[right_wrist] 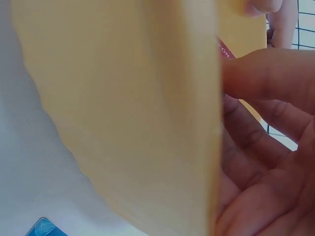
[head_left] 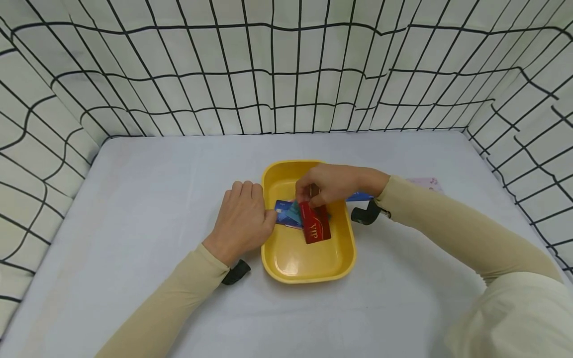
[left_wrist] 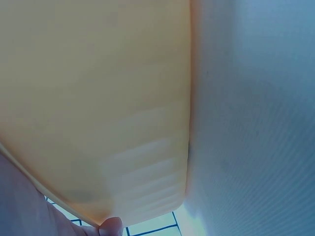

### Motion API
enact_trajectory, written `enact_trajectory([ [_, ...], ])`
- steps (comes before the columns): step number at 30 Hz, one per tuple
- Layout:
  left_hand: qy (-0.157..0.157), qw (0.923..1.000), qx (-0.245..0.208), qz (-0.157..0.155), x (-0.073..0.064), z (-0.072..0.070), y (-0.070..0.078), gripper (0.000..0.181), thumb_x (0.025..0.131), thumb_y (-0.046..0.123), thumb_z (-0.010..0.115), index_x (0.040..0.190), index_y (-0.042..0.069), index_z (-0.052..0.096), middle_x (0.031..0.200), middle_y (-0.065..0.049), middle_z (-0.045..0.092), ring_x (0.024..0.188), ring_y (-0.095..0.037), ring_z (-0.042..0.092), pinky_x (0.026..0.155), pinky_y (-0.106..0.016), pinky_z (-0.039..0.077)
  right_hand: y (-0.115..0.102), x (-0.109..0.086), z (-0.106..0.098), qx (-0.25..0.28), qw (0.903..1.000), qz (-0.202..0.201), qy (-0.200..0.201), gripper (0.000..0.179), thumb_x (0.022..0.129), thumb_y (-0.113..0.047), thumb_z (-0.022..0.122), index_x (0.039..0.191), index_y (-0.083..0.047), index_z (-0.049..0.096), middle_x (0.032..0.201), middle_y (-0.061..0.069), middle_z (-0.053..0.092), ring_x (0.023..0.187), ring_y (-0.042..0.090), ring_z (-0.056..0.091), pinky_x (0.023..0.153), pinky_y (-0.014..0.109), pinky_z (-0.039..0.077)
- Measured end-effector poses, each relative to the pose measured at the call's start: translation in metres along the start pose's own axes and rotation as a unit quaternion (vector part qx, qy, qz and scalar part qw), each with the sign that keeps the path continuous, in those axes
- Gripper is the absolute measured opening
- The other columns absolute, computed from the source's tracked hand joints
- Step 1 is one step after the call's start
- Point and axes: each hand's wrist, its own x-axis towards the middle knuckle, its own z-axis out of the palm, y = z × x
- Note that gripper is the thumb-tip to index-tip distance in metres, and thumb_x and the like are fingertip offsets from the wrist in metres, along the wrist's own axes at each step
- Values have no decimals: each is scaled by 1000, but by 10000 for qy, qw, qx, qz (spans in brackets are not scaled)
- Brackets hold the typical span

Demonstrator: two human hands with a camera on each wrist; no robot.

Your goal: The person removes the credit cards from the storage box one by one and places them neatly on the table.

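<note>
A yellow plastic tray (head_left: 291, 263) stands on the white surface in the head view. My left hand (head_left: 243, 216) grips its left rim, with the thumb over the edge. Inside lie a blue card (head_left: 282, 205) and a teal card (head_left: 294, 213), overlapping near the middle. Reaching over the right rim, my right hand (head_left: 333, 181) pinches the top end of a red card (head_left: 316, 226) marked VIP, which partly covers the others. In the right wrist view, the tray's outer wall (right_wrist: 123, 108) hides most of that card.
To the right of the tray, a blue card (head_left: 359, 197) and a pink patterned card (head_left: 427, 184) lie partly hidden under the right forearm. Black wire grid (head_left: 273, 74) encloses the back and sides. Dark wrist-worn devices (head_left: 367, 214) hang beside both wrists.
</note>
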Motion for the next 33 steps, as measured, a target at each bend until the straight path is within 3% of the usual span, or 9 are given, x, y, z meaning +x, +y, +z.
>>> enact_trajectory([
  [16, 175, 9998, -28, 54, 0, 2, 0, 25, 91, 25, 55, 86, 1, 49, 79, -11, 42, 81, -29, 38, 70, -35, 26, -2, -5, -1, 338, 9994, -50, -100, 17, 91, -9, 67, 107, -16, 66, 98, 3, 65, 89, 17, 66, 79, 28, 60],
  [33, 204, 9997, -26, 89, -1, 1, 0, 26, 91, 26, 55, 86, 1, 49, 80, -11, 43, 81, -30, 38, 70, -36, 26, -5, -11, -3, 451, 9987, -119, -203, 15, 97, -13, 66, 110, -18, 68, 101, 3, 66, 88, 16, 67, 78, 29, 60],
])
